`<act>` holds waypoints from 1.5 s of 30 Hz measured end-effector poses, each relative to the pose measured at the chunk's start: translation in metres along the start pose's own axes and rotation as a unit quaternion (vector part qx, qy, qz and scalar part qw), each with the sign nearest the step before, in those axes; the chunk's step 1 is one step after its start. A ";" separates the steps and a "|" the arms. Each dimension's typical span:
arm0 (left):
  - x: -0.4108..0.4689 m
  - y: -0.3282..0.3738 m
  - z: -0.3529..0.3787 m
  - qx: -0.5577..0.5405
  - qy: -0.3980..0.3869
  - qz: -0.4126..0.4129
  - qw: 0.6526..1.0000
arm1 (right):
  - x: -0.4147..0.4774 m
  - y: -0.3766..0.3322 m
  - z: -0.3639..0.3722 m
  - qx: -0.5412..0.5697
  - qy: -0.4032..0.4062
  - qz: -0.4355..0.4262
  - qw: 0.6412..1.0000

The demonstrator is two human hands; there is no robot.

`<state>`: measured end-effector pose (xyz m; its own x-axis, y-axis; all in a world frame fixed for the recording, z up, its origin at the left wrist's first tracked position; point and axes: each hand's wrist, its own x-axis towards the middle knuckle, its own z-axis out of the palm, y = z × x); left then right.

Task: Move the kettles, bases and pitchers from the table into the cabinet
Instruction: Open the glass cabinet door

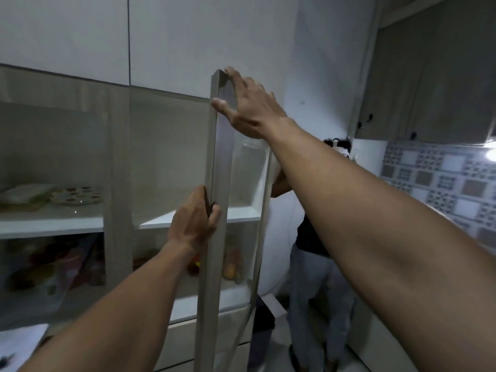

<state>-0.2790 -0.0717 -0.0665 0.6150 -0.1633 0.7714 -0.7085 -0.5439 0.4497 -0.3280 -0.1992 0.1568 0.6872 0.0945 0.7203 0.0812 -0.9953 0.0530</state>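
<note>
A tall cabinet [118,162] with glass doors fills the left and middle of the view. Its right door [218,162] stands swung out, edge-on towards me. My left hand [194,221] grips the door's front edge at mid height, fingers curled around it. My right hand [247,103] lies flat against the door's upper outer corner, fingers spread. The shelf [171,221] behind the open door is bare. No kettle, base or pitcher is in view.
Behind the closed left door [53,162] a shelf holds a plate and a container [51,196]; coloured packets and fruit [230,267] sit on the lower shelves. A person [316,264] stands right of the cabinet, back turned. Patterned wall tiles [440,178] at right.
</note>
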 end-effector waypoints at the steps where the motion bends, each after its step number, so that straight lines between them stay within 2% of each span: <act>1: -0.004 0.014 0.003 -0.003 -0.010 0.017 1.000 | -0.007 0.006 -0.009 -0.001 0.006 0.000 1.000; 6: -0.018 0.072 0.026 -0.020 -0.046 0.073 0.996 | -0.044 0.041 -0.039 -0.003 0.044 -0.005 0.999; 9: -0.022 0.105 0.044 -0.038 -0.084 0.088 0.992 | -0.072 0.073 -0.063 -0.059 0.054 -0.022 0.997; 12: -0.030 0.139 0.071 -0.058 -0.117 0.095 0.987 | -0.097 0.109 -0.085 -0.133 0.035 -0.021 0.990; 20: -0.036 0.227 0.161 -0.100 -0.137 0.121 0.978 | -0.147 0.203 -0.130 -0.212 0.005 0.042 0.976; 25: -0.032 0.274 0.214 -0.106 -0.140 0.109 0.978 | -0.166 0.251 -0.148 -0.238 -0.044 0.101 0.965; 35: -0.028 0.318 0.268 -0.060 -0.147 0.098 0.983 | -0.182 0.311 -0.149 -0.227 -0.070 0.162 0.958; 45: -0.023 0.343 0.292 -0.019 -0.143 0.092 0.985 | -0.192 0.344 -0.148 -0.279 -0.058 0.155 0.946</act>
<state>-0.4348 -0.4947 -0.0613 0.5432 -0.4853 0.6852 -0.8264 -0.4533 0.3341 -0.5388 -0.5629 0.1388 0.6927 -0.2345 0.6820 -0.5085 -0.8294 0.2312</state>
